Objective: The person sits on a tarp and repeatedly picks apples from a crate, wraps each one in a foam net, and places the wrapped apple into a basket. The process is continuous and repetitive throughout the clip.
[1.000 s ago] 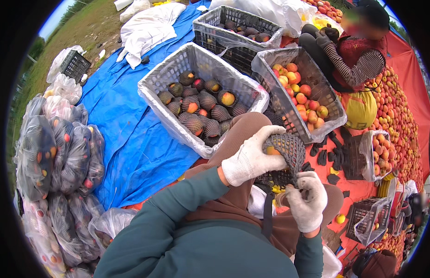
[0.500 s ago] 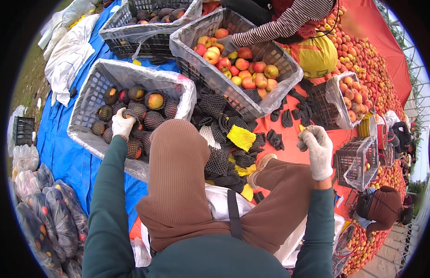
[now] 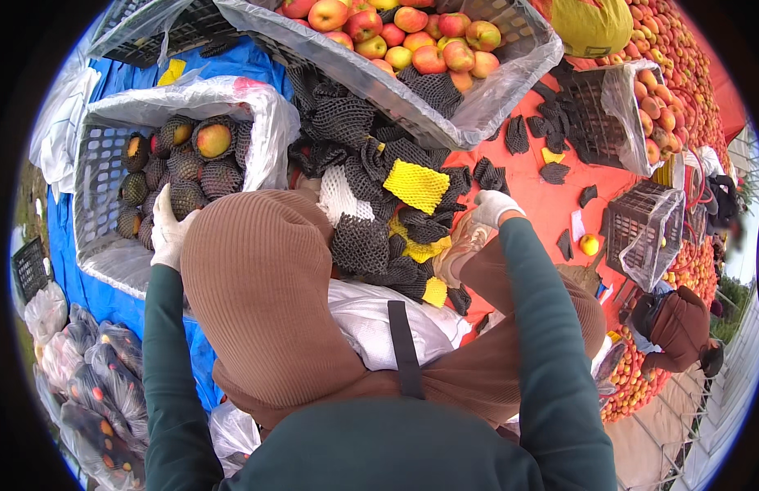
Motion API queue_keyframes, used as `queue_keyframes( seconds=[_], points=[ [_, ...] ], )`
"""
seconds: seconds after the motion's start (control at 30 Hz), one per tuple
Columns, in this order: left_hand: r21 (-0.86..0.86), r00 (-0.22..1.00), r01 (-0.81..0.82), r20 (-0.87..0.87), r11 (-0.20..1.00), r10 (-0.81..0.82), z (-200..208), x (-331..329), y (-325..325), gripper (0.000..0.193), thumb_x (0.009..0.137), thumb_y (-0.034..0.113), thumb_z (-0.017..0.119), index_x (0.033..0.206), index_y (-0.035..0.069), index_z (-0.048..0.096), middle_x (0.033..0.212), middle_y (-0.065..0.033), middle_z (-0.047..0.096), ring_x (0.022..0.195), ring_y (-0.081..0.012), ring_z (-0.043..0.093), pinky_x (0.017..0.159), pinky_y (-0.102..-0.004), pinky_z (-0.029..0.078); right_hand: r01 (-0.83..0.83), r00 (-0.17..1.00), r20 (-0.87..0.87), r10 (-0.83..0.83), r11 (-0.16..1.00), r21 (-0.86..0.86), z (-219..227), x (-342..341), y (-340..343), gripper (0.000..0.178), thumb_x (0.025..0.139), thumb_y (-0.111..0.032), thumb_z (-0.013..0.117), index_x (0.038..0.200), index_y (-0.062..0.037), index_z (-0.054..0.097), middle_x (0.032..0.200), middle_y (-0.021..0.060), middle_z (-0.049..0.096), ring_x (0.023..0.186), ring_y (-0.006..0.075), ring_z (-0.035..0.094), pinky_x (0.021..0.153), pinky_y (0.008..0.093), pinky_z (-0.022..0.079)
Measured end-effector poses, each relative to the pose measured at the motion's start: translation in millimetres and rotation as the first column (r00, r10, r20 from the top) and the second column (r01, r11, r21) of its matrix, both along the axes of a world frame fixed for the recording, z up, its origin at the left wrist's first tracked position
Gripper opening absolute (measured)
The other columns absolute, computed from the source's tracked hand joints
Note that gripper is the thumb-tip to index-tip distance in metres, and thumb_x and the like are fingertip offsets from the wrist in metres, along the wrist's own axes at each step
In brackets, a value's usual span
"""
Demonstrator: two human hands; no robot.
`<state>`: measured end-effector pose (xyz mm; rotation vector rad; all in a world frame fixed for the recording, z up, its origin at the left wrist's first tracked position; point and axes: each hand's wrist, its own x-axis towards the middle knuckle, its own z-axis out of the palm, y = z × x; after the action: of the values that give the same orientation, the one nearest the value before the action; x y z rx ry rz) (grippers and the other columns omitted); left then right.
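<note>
My left hand (image 3: pixel 172 231), in a white glove, is open at the near side of a plastic-lined crate (image 3: pixel 269 139). Its fingers are apart, touching or just above the netted apples. In that crate lie several apples in dark foam nets (image 3: pixel 186 164); one red-yellow apple (image 3: pixel 213 141) shows through its net's opening. My right hand (image 3: pixel 497 208), also gloved, is over my shoe (image 3: pixel 463 250), beside the pile of foam nets; its fingers are mostly hidden. The pile has black nets (image 3: pixel 361 245), a yellow net (image 3: pixel 416 186) and a white net (image 3: pixel 340 196).
A larger lined crate (image 3: pixel 498 123) of bare apples (image 3: pixel 428 59) stands ahead. To the right are another apple crate (image 3: pixel 600 106), a lined crate (image 3: pixel 641 225) and a loose apple (image 3: pixel 589 245). Filled plastic bags (image 3: pixel 101 401) lie at the left; a person (image 3: pixel 680 327) bends at the far right.
My left hand has drawn back from the netted apples to the crate's near side and opened. My right hand has moved left and forward to the foam nets. The view has shifted forward and down.
</note>
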<state>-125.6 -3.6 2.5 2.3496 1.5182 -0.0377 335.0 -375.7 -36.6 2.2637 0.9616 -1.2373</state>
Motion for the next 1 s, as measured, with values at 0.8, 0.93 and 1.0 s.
queue_keyframes(
  seconds=[0.8,0.93,1.0],
  points=[
    [-0.640,0.287,0.717,0.632,0.276,0.720,178.0,173.2,-205.6,0.034,0.091,0.012,0.047,0.121,-0.004,0.045,0.118,-0.0160,0.053,0.110,-0.0223,0.052,0.094,-0.0343,0.043,0.799,0.566,-0.821,-0.078,0.300,0.522,270.2,-126.0,-18.9,0.025,0.082,-0.009,0.054,0.105,0.0015,0.055,0.089,0.0010,0.058,0.077,0.0079,0.053,0.071,0.0222,0.044],
    [-0.615,0.509,0.779,0.507,-0.122,0.695,189.4,156.8,-248.6,0.040,0.088,0.017,0.054,0.123,-0.003,0.045,0.116,-0.0097,0.054,0.101,-0.0141,0.056,0.090,-0.0279,0.045,0.799,0.598,-0.788,-0.148,0.181,0.573,260.7,-177.0,-17.7,0.023,0.083,-0.006,0.056,0.105,0.0029,0.055,0.092,0.0013,0.059,0.081,0.0073,0.054,0.071,0.0217,0.045],
    [-0.621,0.531,0.782,0.620,-0.053,0.578,214.7,148.6,-268.5,0.044,0.086,0.018,0.059,0.122,-0.002,0.045,0.111,-0.0077,0.056,0.100,-0.0113,0.055,0.085,-0.0251,0.046,0.831,0.555,-0.824,-0.115,0.045,0.554,249.8,-190.3,-26.8,0.021,0.085,-0.012,0.058,0.099,0.0034,0.056,0.086,0.0028,0.061,0.077,0.0057,0.053,0.070,0.0211,0.045]
  ],
)
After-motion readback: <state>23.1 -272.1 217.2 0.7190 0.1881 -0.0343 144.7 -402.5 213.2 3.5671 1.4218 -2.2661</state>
